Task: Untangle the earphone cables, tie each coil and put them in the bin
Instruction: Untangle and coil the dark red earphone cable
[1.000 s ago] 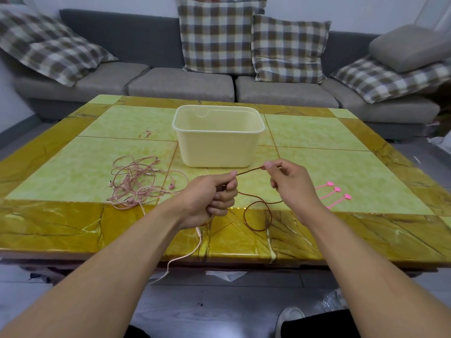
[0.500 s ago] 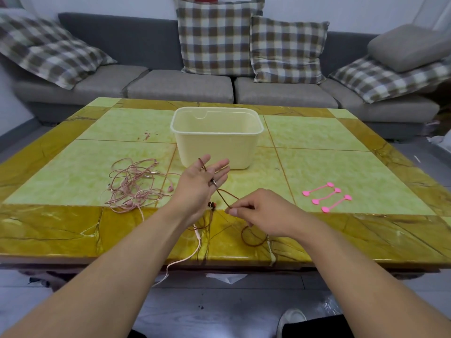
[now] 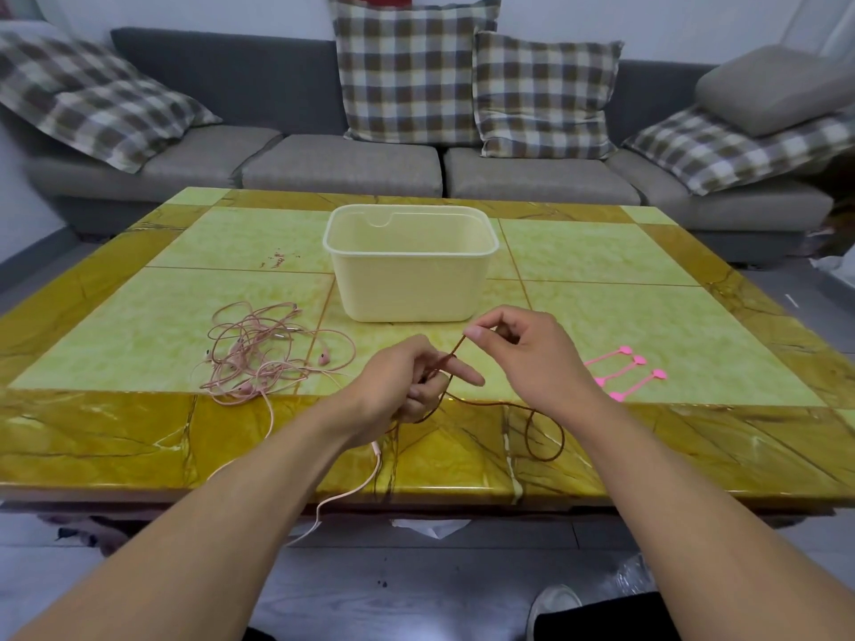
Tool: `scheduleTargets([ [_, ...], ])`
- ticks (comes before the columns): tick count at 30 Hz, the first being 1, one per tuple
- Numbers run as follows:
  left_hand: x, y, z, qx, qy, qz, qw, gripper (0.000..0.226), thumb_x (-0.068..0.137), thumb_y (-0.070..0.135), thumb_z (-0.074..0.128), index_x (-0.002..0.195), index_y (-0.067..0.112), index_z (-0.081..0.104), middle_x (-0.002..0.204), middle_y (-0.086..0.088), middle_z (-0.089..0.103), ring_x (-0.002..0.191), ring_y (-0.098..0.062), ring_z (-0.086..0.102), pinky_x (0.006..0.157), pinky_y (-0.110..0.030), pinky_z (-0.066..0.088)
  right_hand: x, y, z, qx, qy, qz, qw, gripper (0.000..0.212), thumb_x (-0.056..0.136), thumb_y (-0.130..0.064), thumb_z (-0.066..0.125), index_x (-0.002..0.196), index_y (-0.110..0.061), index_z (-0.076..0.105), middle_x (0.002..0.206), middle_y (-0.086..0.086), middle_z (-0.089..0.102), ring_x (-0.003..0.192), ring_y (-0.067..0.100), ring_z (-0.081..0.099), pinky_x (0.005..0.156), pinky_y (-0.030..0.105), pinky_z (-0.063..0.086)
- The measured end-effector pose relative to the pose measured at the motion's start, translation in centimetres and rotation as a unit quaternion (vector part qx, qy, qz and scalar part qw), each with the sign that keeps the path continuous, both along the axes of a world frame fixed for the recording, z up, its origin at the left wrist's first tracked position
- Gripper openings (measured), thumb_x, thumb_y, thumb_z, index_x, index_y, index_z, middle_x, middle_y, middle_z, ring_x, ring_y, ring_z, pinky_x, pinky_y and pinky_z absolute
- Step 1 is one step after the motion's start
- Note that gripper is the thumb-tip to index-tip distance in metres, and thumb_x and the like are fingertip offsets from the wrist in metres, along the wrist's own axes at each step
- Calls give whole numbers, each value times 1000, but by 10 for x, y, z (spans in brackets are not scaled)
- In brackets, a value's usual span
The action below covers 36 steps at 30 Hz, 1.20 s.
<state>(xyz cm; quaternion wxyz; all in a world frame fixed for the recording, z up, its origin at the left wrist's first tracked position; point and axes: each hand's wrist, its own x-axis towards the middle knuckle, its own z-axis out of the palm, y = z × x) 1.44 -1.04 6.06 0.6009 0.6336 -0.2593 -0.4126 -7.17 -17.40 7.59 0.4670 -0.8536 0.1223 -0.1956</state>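
1. The brown cable (image 3: 546, 411) is pinched by the right hand (image 3: 532, 358) and wound round the curled fingers of the left hand (image 3: 412, 386).
2. A loose loop is left on the table (image 3: 139, 437).
3. The pink tangle (image 3: 263, 353) is untouched; the ties (image 3: 620, 374) are unused.
4. Nothing is seen inside the bin (image 3: 409, 266); most work is judged to remain.
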Motion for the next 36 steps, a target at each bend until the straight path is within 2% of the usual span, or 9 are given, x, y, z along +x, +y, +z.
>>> scheduleTargets([
  [3,-3,-3,3,-39,67,-7,997,48,109,31,28,92,5,65,54,3,19,45,-10,15,44,-25,12,4,-3,-4,53,-19,-24,998,8,92,-32,73,86,-29,77,66,-2,55,60,10,44,61,28,37],
  [6,-4,-2,3,-87,130,-9,988,37,109,17,33,110,-2,65,59,0,32,51,-13,31,50,-24,27,7,-7,-8,93,-23,-56,994,7,91,-30,75,83,-30,76,68,2,50,64,14,44,63,31,37],
  [14,-3,-3,16,-220,245,54,943,34,106,-3,28,134,-12,46,105,-15,75,84,-19,75,71,-22,61,6,-5,-19,33,61,-7,998,8,91,-37,74,87,-35,79,60,-5,58,56,8,48,59,27,37],
  [18,6,-9,5,-251,198,186,929,37,107,-7,24,143,-11,30,127,-24,66,114,-32,69,93,-35,59,4,9,-16,-64,150,105,981,13,95,-36,70,102,-35,80,63,5,63,52,9,43,54,26,35],
  [21,10,-6,-6,-166,49,202,964,50,105,-9,28,153,1,23,131,-12,65,122,-23,64,103,-31,52,1,17,-8,-124,159,134,970,14,95,-40,68,99,-34,80,70,7,68,56,11,49,58,30,40],
  [25,6,0,-11,27,-152,105,982,51,97,-14,33,143,3,47,99,2,75,77,-8,70,71,-19,54,-7,18,8,-102,123,127,979,15,98,-36,64,89,-27,72,65,-6,64,55,2,50,58,28,41],
  [28,3,4,-10,96,-191,76,974,47,87,-5,33,108,7,73,56,-1,57,51,-13,46,61,-30,37,-10,9,11,-83,80,81,990,15,99,-36,61,87,-30,66,66,-6,65,58,4,54,62,30,46],
  [32,0,2,5,3,-44,51,998,44,91,12,31,89,0,73,51,0,20,47,-13,16,45,-27,15,-4,0,4,-8,17,15,1000,13,97,-33,66,87,-27,71,61,-7,61,52,3,49,52,17,37],
  [36,-6,-4,5,-56,80,33,995,44,107,26,39,87,6,72,51,5,15,42,-9,12,43,-25,8,2,-3,-2,54,4,-15,998,11,96,-31,69,88,-25,75,60,-5,59,48,3,43,47,15,32],
])
